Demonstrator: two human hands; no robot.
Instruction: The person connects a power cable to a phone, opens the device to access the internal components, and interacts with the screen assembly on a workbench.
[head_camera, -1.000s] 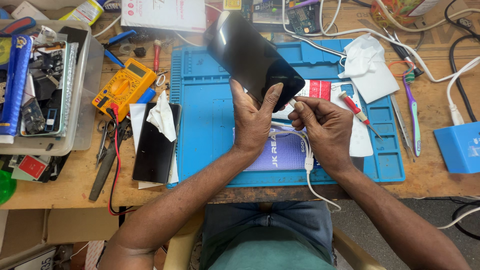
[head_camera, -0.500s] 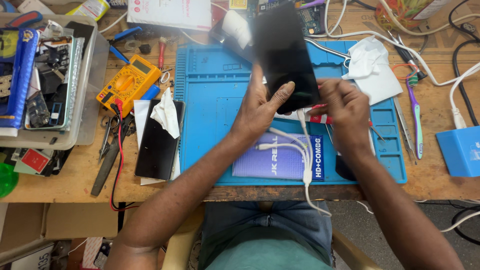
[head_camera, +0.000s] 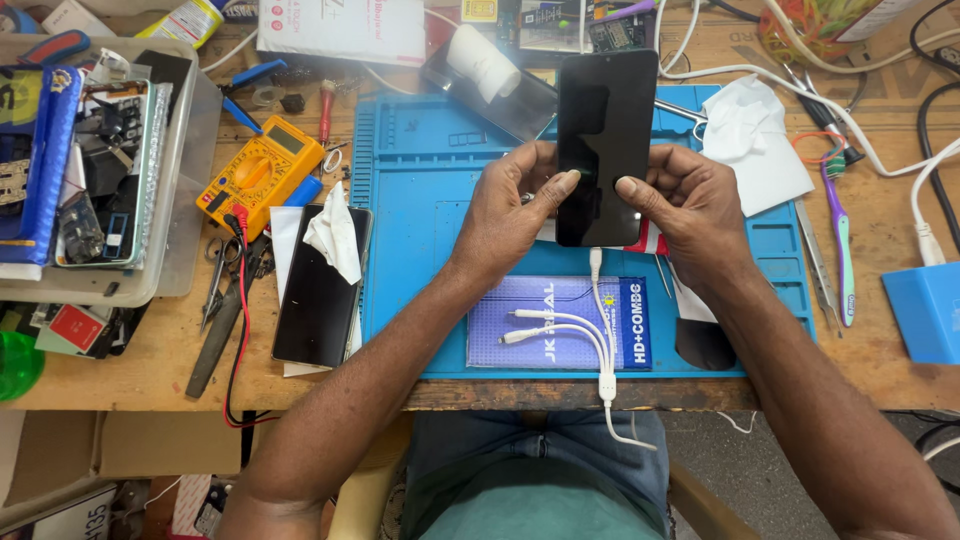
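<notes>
Cable, white multi-head w/ one plug (head_camera: 596, 262) in phone base, runs nearest. Both hands, left (head_camera: 512, 205) & right (head_camera: 690, 200), grip black glossy slab phone (head_camera: 604, 140) by its edges, upright above blue silicone work mat (head_camera: 420, 200). Advise: keep thumbs light, avoid straining plug.

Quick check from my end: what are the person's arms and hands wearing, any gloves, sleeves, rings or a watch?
Nothing shows: the left hand and right hand are bare, no gloves, with no visible rings. Both forearms are uncovered to the frame edge, with no sleeves, watch or wristband in view. The fingernails are short.
</notes>
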